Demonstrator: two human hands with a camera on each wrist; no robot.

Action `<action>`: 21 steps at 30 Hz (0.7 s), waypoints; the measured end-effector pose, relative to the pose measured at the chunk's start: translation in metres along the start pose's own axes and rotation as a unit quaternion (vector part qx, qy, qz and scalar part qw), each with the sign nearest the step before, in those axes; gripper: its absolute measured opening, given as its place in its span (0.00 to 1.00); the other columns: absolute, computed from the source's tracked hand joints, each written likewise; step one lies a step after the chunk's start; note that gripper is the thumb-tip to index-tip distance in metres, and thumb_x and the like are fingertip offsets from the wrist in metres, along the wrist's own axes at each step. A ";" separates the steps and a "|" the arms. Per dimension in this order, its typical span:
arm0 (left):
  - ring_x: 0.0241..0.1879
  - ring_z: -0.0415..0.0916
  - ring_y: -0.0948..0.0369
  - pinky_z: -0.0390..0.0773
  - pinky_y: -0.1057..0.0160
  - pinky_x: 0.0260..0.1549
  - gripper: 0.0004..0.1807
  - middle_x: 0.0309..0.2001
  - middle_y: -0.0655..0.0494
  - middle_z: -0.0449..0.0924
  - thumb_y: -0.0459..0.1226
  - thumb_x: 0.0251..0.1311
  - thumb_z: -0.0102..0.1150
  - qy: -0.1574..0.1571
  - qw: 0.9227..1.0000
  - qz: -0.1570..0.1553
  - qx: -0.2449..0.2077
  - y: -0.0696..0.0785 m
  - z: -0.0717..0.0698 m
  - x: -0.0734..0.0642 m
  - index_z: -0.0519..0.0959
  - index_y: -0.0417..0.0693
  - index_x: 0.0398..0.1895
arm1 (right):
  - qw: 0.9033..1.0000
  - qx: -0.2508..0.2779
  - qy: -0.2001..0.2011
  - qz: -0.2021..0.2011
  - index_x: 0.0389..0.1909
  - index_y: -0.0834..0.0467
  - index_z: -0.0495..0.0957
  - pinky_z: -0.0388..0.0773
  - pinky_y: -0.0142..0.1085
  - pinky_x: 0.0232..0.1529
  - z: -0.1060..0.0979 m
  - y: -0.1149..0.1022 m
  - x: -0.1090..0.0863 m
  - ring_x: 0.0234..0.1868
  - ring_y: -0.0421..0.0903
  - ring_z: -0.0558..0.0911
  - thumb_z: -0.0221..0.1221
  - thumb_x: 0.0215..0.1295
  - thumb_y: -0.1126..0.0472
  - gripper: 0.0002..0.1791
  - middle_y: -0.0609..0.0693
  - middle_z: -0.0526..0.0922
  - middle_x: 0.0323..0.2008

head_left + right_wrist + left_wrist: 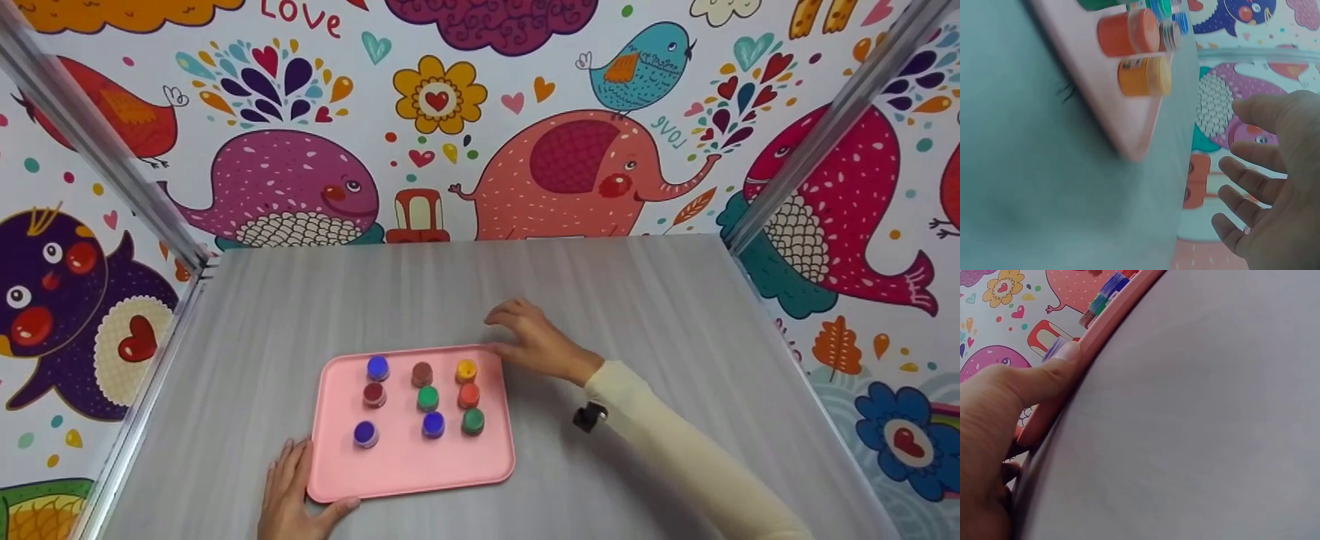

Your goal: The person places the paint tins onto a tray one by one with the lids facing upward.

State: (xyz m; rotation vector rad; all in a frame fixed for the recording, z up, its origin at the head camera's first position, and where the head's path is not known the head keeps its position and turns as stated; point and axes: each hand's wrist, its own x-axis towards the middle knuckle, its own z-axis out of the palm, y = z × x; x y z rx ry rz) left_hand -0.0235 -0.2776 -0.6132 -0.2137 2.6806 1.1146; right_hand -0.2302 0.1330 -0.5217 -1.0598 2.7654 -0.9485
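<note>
A pink tray [412, 472] lies on the table, bearing several small paint pots with coloured lids. Along its far side stand a blue pot [377, 367], a brown pot [422, 373] and a yellow pot [466, 370]. My left hand [292, 487] spans the near left corner, its fairly straight fingers along the left edge and its thumb against the near rim, as the left wrist view also shows. Beside the far right corner, my right hand [544, 345] hovers with spread, loosely bent fingers, holding nothing. The yellow pot [1144, 76] is the nearest to it.
Nearer rows hold a dark red pot [374, 394], a red pot [469, 395] and others in green and blue. Behind the grey table [637, 300] rises a wall with printed animals [562, 180]. Metal posts [817, 127] flank the back corners.
</note>
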 end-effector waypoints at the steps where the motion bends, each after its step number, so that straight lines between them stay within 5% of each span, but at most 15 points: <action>1: 0.86 0.34 0.30 0.30 0.30 0.83 0.73 0.84 0.29 0.51 0.66 0.54 0.80 0.004 1.000 0.005 0.000 -0.001 -0.001 0.000 0.52 0.30 0.87 | 1.000 0.004 0.006 0.006 0.63 0.62 0.86 0.80 0.53 0.69 -0.003 0.002 -0.004 0.65 0.54 0.78 0.73 0.73 0.60 0.21 0.56 0.84 0.62; 13: 0.83 0.41 0.26 0.35 0.26 0.82 0.69 0.81 0.27 0.56 0.61 0.54 0.83 0.052 0.997 0.064 -0.004 -0.018 -0.007 0.004 0.56 0.28 0.84 | 0.998 0.017 0.058 0.030 0.63 0.63 0.85 0.78 0.59 0.70 -0.023 0.018 -0.047 0.67 0.56 0.77 0.71 0.74 0.62 0.20 0.56 0.84 0.61; 15: 0.83 0.41 0.26 0.38 0.24 0.81 0.69 0.81 0.27 0.56 0.60 0.52 0.84 0.052 0.997 0.061 -0.004 -0.019 -0.010 0.003 0.58 0.28 0.83 | 0.998 0.013 0.063 0.028 0.63 0.64 0.85 0.77 0.59 0.69 -0.024 0.019 -0.052 0.67 0.56 0.77 0.71 0.74 0.62 0.20 0.56 0.83 0.61; 21: 0.85 0.28 0.27 0.39 0.23 0.80 0.70 0.85 0.26 0.41 0.62 0.61 0.78 -0.012 1.000 -0.024 -0.001 -0.006 -0.028 0.006 0.48 0.26 0.86 | 0.994 -0.005 0.100 0.035 0.62 0.63 0.85 0.76 0.59 0.68 -0.027 0.022 -0.074 0.66 0.57 0.76 0.72 0.73 0.63 0.19 0.55 0.83 0.60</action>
